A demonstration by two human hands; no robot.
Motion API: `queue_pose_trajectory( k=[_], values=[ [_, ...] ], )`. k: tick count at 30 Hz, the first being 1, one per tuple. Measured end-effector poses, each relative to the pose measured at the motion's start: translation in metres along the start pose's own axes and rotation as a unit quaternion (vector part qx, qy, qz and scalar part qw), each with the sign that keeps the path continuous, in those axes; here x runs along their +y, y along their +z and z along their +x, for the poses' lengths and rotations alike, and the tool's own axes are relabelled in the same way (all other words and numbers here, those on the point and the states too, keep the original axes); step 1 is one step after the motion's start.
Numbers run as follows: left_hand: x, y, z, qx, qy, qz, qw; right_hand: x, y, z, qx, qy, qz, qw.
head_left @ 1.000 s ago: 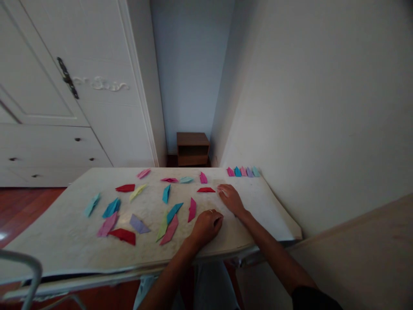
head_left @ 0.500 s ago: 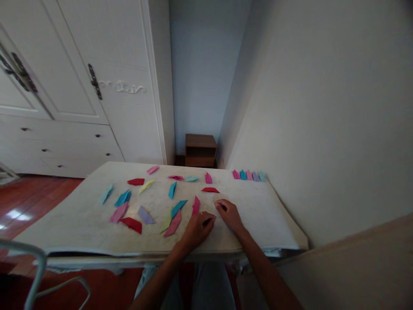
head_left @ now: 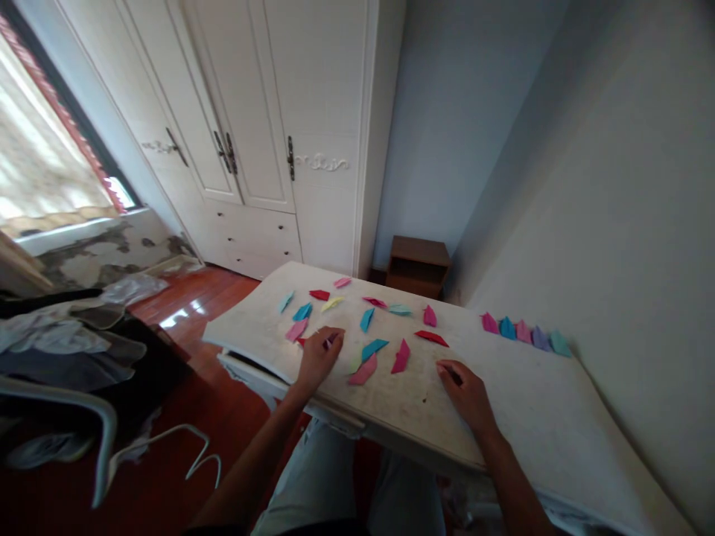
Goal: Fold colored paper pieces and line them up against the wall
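Note:
My left hand is closed at the left of the table, with a lavender folded paper piece showing between thumb and fingers. Just under that hand, the red folded paper is mostly covered. Beside it lie a pink piece and a blue piece. My right hand is curled closed over the table, and nothing shows in its fingers. Nearest to it are a red piece and a magenta piece. Blue and pink pieces lie between my hands.
Several folded papers, such as a magenta one, stand in a row along the table's wall side. More pieces lie toward the far edge. Beyond are a white wardrobe and a brown cabinet. A white metal frame stands left.
The view has swung left. My left hand has moved from beside the right hand over to the lavender paper. My right hand stays curled, slightly farther right.

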State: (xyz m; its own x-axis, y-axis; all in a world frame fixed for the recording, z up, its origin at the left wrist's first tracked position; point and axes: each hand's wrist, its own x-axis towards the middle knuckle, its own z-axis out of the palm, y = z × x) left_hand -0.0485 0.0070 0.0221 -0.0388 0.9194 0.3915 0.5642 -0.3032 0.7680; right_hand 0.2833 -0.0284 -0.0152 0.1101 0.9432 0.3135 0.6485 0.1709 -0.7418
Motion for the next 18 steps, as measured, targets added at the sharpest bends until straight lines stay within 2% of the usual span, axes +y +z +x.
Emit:
queue_pose_trajectory(
  k=[3, 6, 11, 14, 18],
  values=[
    [-0.027, -0.032, 0.020, -0.006, -0.037, 0.147, 0.988, 0.001, -0.001, 0.000, -0.012, -0.002, -0.009, 1.000],
    [-0.052, -0.057, 0.031, 0.005, -0.070, 0.185, 0.980, 0.002, -0.001, -0.001, -0.014, -0.002, -0.020, 1.000],
    [-0.080, -0.081, 0.032, -0.014, -0.125, 0.178, 0.976, 0.003, -0.001, -0.002, -0.013, 0.010, -0.026, 1.000],
    [-0.088, -0.087, 0.029, -0.029, -0.134, 0.148, 0.979, 0.004, 0.000, -0.002, -0.012, 0.012, -0.030, 0.999],
    [-0.092, -0.093, 0.027, -0.020, -0.137, 0.108, 0.984, 0.007, 0.000, -0.002, -0.009, 0.015, -0.034, 0.999]
  ],
)
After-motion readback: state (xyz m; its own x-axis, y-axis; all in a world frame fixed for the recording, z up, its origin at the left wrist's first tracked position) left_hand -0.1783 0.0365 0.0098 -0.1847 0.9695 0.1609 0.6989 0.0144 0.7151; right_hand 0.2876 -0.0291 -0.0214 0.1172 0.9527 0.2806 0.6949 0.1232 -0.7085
